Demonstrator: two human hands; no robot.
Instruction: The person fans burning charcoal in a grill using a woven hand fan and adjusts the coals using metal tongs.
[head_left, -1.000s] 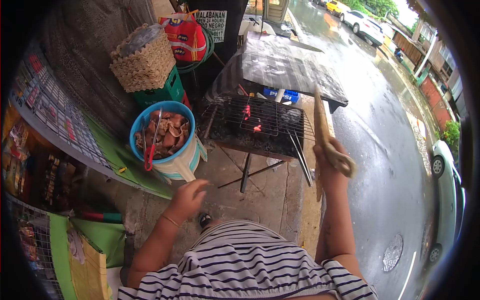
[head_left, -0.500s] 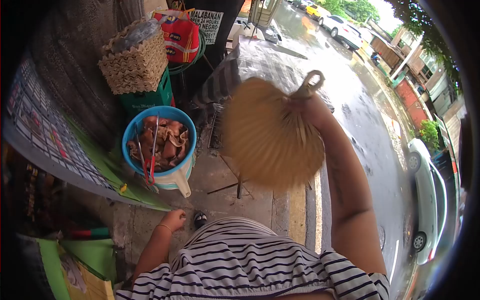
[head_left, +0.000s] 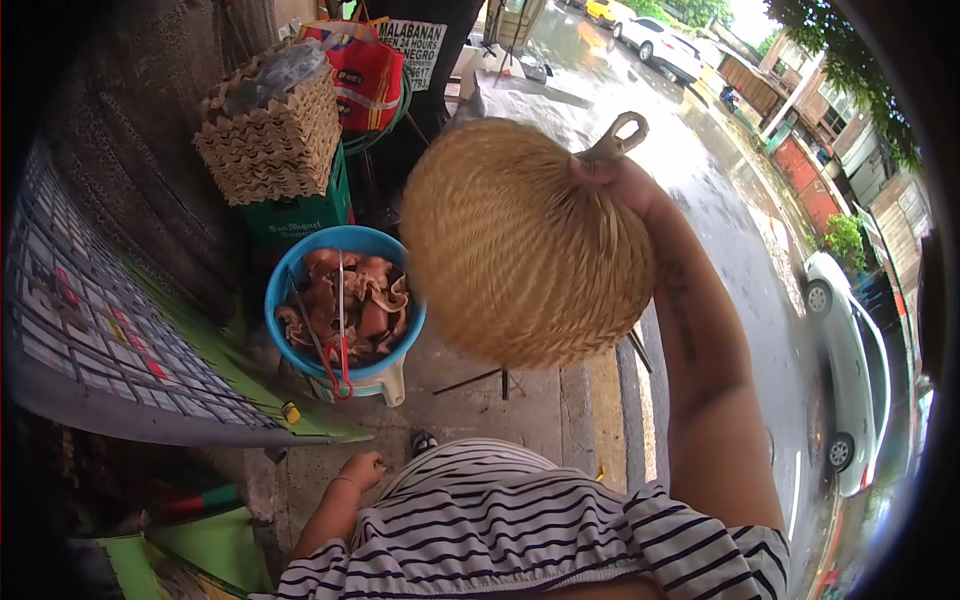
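Observation:
My right hand (head_left: 612, 182) is raised and wrapped round the handle of a woven straw hand fan (head_left: 530, 250). The handle's loop pokes out beyond my fingers, and the wide blade hides part of the ground and whatever lies beneath it. My left hand (head_left: 361, 468) hangs low beside my striped shirt, its fingers curled in a loose fist with nothing seen in them. Ahead of it, a blue basin (head_left: 275, 322) of raw-looking meat pieces (head_left: 372, 320) rests on a pale stool (head_left: 393, 385). Red-handled tongs (head_left: 341, 345) lie across the meat.
Stacked egg trays (head_left: 270, 145) top a green crate (head_left: 300, 218) behind the basin, near a red bag (head_left: 365, 85). A wire grid panel (head_left: 110, 310) stands at left. A covered table (head_left: 500, 98) is partly behind the fan. A parked car (head_left: 845, 370) lines the wet street.
The fan has swung left and tilted, showing its weave more clearly. My right hand keeps its hold. The view has shifted slightly, so the basin sits lower and further right.

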